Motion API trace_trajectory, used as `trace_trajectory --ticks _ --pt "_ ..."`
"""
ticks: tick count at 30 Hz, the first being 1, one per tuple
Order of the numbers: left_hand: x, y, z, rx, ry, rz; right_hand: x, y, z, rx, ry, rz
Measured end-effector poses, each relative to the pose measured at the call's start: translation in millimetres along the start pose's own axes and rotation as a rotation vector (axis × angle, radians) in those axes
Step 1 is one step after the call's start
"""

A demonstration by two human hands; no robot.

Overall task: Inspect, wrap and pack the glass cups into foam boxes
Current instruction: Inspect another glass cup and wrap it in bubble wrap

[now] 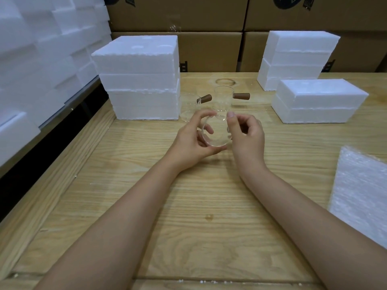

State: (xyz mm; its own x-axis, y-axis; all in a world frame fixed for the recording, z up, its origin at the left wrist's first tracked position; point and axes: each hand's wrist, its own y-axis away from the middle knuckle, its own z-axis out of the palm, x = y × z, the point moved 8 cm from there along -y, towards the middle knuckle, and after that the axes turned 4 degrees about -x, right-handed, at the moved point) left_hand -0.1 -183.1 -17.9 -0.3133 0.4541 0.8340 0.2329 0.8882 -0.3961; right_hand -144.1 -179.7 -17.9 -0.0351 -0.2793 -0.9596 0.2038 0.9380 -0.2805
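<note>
My left hand (194, 139) is curled round the glass cup (216, 132), thumb beneath and fingers over its top, holding it tilted on its side just above the surface (188, 206), mouth or base turned toward me. My right hand (247, 135) has its fingers curled at the cup's right edge, thumb against the rim; whether it grips a handle there is hidden. I judge this is the inspection step, so I'd turn the cup slowly, keep it low over the wood, and watch the rim and wall for chips or cracks. The glass is thin, clear and slick, so the grip must stay steady. Behind stand two more cups (224, 98) with stubby brown wooden handles (241, 96). Rough white foam boxes (140, 80) are stacked left and right, and a dimpled bubble wrap sheet (362, 191) lies at right.
</note>
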Motion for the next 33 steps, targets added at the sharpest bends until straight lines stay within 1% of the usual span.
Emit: trace_trajectory --ticks 5,9,13,19,25,29,33 --pt "1.3 1.5 -0.2 0.009 -0.049 0.024 4.3 -0.6 0.6 0.009 -0.001 0.059" --pt "5.4 1.9 -0.7 0.019 -0.097 0.039 4.8 0.8 4.1 -0.007 0.157 0.102" --pt "2.9 1.9 -0.3 0.036 -0.109 0.023 1.1 5.2 11.6 -0.081 0.283 0.111" --pt "1.0 2.5 -4.3 0.056 -0.081 -0.008 -9.0 10.5 18.8 -0.147 0.442 -0.006" --pt "-4.8 1.7 -7.4 0.065 0.088 -0.088 -19.6 14.3 21.0 -0.218 0.484 -0.185" --pt "-5.9 0.7 -9.4 0.072 0.216 -0.079 -26.1 14.2 20.0 -0.268 0.428 -0.269" --pt "-5.9 0.4 -10.3 0.072 0.252 -0.048 -31.4 11.3 16.0 -0.284 0.348 -0.313"
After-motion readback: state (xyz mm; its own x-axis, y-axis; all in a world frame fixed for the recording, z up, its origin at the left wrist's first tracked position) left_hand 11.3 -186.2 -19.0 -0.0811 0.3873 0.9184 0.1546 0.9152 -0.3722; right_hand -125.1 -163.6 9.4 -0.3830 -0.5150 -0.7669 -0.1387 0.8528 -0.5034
